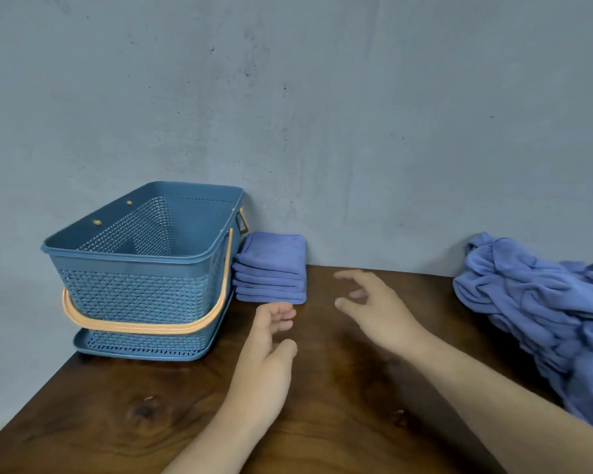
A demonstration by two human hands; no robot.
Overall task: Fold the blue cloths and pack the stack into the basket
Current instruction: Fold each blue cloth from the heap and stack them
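Basket point(134, 292) on wooden table point(100, 405), grey wall point(288, 97)

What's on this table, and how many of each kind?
Blue basket: 1
Stack of folded blue cloths: 1
Heap of unfolded blue cloths: 1, too tangled to count singly
Hands: 2, left hand and right hand, both empty
Total: 5

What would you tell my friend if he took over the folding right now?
Left hand: open, holds nothing, above the wooden table near the folded stack.
Right hand: open, fingers spread, holds nothing.
Folded stack of blue cloths: on the table, right beside the blue basket.
Unfolded pile: table's right end.
Done: several cloths folded, stacked.
Left: fold the pile, pack the stack into the basket; no cloth shows inside.
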